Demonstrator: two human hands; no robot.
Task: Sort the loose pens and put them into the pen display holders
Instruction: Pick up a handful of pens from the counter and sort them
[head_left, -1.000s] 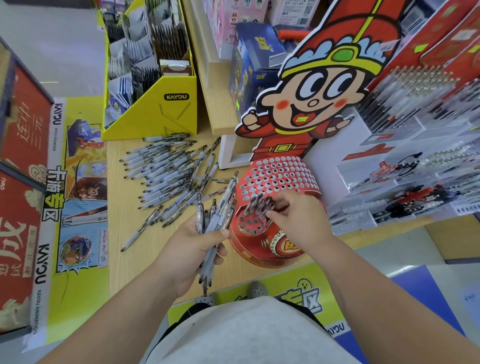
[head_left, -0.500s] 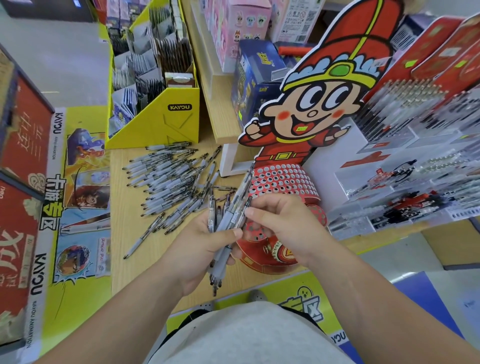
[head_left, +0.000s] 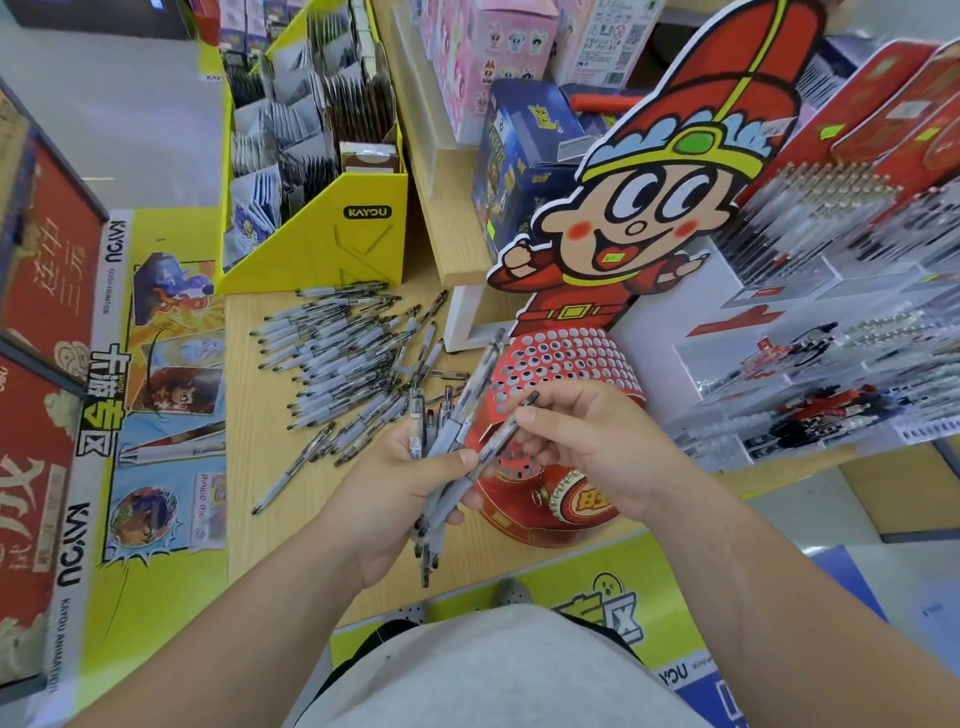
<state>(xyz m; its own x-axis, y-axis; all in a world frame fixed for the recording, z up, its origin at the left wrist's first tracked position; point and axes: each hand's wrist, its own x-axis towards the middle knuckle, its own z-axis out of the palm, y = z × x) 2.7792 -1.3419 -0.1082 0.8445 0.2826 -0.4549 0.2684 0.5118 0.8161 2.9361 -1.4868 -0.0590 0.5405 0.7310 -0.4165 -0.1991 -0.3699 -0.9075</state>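
The step in hand is feeding pens one at a time into the red perforated pen holder (head_left: 566, 358) at the foot of a cartoon cutout figure (head_left: 641, 208). The left hand (head_left: 395, 488) is clenched round a bundle of pens (head_left: 429, 540), held just in front of the holder, while the right hand (head_left: 602, 447) pinches a single pen (head_left: 493, 444) drawn from it, tilted over the holder's lower holes. The next move likely calls for lining its end up with a free hole and pushing it in. Many loose pens (head_left: 343, 358) lie heaped on the wooden worktop (head_left: 291, 545). "KAYOU" reads on the yellow card box (head_left: 368, 212) and on the yellow banner (head_left: 78, 540) at left.
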